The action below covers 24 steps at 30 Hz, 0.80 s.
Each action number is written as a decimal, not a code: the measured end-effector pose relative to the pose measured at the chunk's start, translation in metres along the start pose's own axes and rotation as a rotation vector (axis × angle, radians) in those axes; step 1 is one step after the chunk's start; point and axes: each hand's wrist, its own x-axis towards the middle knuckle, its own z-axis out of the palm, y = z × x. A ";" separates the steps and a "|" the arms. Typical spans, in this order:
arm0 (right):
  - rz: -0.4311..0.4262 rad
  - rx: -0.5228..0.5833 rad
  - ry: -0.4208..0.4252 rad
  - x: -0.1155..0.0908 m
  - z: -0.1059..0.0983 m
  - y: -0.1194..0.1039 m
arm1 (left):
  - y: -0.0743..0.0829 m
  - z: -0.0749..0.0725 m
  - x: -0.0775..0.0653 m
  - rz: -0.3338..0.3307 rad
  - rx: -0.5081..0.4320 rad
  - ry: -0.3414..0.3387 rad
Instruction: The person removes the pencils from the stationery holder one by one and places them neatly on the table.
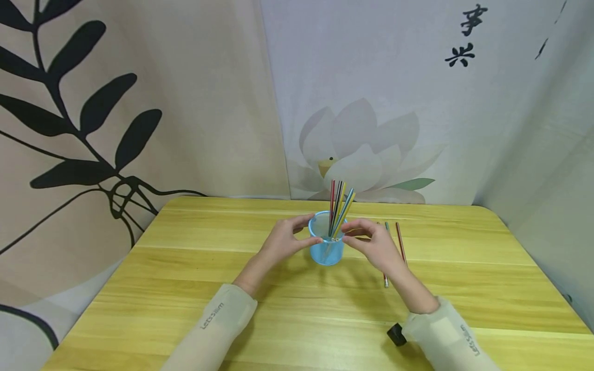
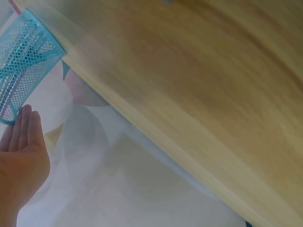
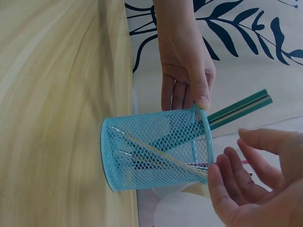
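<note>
A light blue mesh pencil holder (image 1: 326, 253) stands upright on the table, with several pencils (image 1: 340, 206) in red, black, yellow and teal leaning out of it. At its left side my left hand (image 1: 289, 238) holds the rim, thumb at the front and fingers behind. The right wrist view shows that thumb (image 3: 202, 101) on the rim, the fingers partly hidden behind the mesh. My right hand (image 1: 371, 242) is by the rim's right side, thumb and fingers apart, nothing between them. In the right wrist view, its fingertips (image 3: 215, 172) are right at the rim.
Beyond my right hand a red pencil (image 1: 400, 242) and a pencil with a white end (image 1: 386, 281) lie on the wooden table (image 1: 278, 330), partly hidden by the forearm. A small black object (image 1: 396, 335) is beside the right sleeve. A printed curtain (image 1: 223, 129) hangs behind the table.
</note>
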 end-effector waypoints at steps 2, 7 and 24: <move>-0.013 0.020 -0.006 0.000 0.002 0.000 | 0.000 0.000 0.000 0.005 0.000 0.003; -0.038 0.057 -0.021 -0.001 0.005 -0.002 | 0.000 0.000 0.000 0.011 0.001 0.001; -0.078 0.037 -0.045 -0.001 0.015 -0.002 | 0.000 0.000 -0.001 0.008 0.006 0.001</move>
